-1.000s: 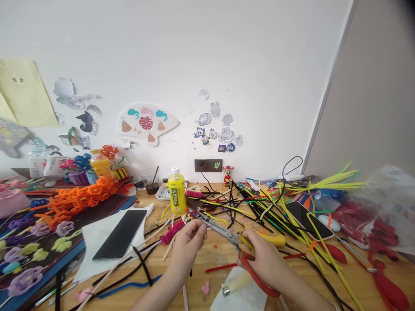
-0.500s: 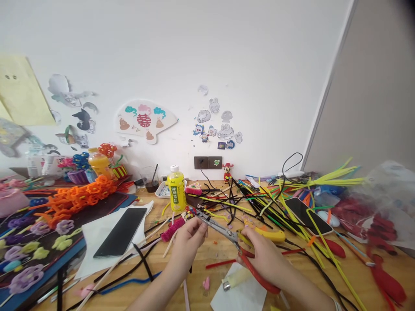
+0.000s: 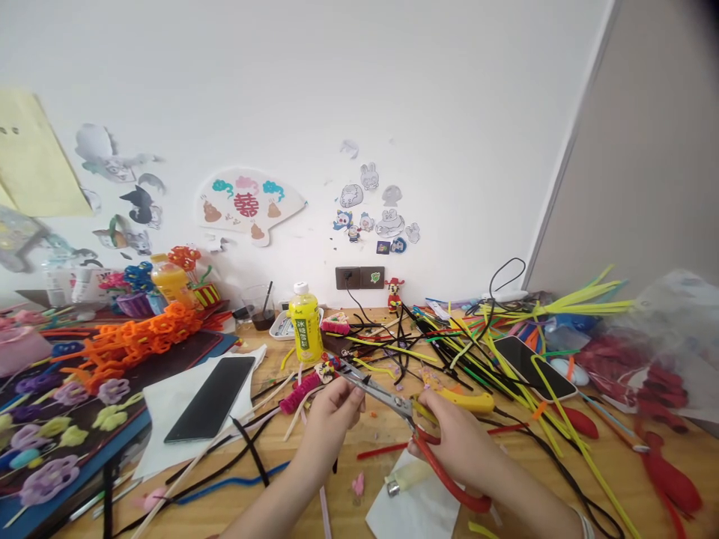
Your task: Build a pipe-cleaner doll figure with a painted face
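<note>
My right hand [image 3: 449, 434] is wrapped round the red handles of a pair of scissors [image 3: 398, 404]. Their grey blades point up and to the left, reaching my left hand [image 3: 334, 415]. Thumb and forefinger of that left hand are pinched on a small black piece [image 3: 365, 380], which looks like pipe cleaner and lies at the blades; most of it is hidden. Just beyond the left fingers rests a small figure with a magenta fuzzy body [image 3: 300, 393] and a colourful head. A yellow glue gun [image 3: 466, 400] lies behind the right hand.
A yellow drink bottle [image 3: 305, 329] stands behind my left hand. Black and yellow pipe cleaners [image 3: 449, 344] tangle at the back right, near a phone [image 3: 536, 367]. A black phone [image 3: 210, 400] lies on paper at left, beside orange fuzzy flowers [image 3: 129, 344]. A lighter-like tube [image 3: 407, 477] lies in front.
The whole view has shifted slightly. Both hands keep nearly the same pose, with the scissor blades still by the left fingertips.
</note>
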A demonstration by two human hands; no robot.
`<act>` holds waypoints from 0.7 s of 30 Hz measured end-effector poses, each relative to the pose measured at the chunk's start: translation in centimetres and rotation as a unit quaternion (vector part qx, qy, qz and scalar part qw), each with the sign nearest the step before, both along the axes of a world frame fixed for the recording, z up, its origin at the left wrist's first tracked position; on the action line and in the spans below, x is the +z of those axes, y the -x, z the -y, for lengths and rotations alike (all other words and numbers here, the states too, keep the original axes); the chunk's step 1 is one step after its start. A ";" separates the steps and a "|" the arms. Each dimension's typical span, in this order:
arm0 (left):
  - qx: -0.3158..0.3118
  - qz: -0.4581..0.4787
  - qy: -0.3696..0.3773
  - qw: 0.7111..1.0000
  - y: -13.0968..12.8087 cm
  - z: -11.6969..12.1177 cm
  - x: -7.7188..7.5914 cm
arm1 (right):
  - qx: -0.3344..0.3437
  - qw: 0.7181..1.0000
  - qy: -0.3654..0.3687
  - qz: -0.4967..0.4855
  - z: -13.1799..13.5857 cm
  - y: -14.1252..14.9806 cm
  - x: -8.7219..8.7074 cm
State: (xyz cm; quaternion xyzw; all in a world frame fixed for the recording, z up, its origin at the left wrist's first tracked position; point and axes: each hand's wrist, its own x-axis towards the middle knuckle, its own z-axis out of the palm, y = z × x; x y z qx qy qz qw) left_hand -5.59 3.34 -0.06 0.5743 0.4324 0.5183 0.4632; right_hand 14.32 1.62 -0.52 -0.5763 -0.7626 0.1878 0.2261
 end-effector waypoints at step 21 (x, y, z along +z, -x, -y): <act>-0.021 -0.024 0.029 0.999 -0.3 0.1 0.7 | -0.024 0.991 -0.104 0.075 -0.6 -0.4 0.2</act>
